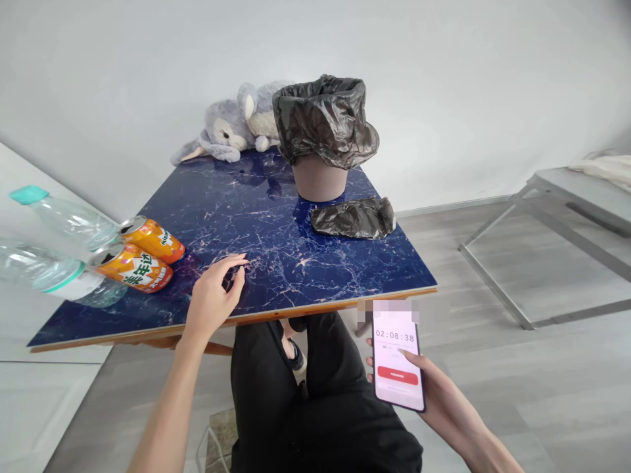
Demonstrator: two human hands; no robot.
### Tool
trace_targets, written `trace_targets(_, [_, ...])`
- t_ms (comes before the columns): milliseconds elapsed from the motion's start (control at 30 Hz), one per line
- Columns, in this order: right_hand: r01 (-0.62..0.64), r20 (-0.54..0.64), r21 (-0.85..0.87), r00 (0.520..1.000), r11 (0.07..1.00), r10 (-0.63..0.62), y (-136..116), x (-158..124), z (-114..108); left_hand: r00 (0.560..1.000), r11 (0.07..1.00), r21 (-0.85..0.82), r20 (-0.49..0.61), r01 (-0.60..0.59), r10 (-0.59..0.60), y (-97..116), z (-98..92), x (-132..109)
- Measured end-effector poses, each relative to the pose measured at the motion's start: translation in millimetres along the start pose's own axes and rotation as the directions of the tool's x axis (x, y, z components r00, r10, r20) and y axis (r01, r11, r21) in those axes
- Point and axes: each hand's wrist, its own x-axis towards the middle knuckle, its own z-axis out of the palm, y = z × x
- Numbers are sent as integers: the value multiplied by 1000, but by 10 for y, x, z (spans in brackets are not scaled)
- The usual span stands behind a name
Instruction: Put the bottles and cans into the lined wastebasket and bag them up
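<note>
My left hand [217, 290] rests at the near edge of the blue marbled table [256, 223], fingers curved and apart from the thumb, with nothing in it. To its left stand two orange soda cans, the nearer can [135, 268] and the farther can [155, 238]. My right hand [434, 381] grips a smartphone [397, 358] beyond the table's front edge, thumb over the screen. The lit screen reads 02:08:38 above a red button. Farther back on the table is a trash bin [320, 179] lined with a black plastic bag [325, 125].
A folded black bag [353, 218] lies before the bin. Two clear plastic bottles, one with a teal cap [29, 194], stand at the left edge. A grey plush toy [227, 128] leans by the wall. Right of the table is a folding table [566, 190].
</note>
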Motion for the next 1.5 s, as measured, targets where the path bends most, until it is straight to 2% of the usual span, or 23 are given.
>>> trace_targets(300, [21, 44, 39, 999, 999, -23, -24, -8, 40, 1000, 1000, 0, 3, 0, 0, -12, 4, 0])
trace_targets(1300, [34, 68, 50, 997, 998, -38, -58, -83, 109, 1000, 1000, 3, -4, -4, 4, -21, 12, -4])
trace_targets(1500, [43, 74, 98, 996, 994, -51, -63, -106, 123, 1000, 1000, 4, 0, -4, 4, -16, 11, -4])
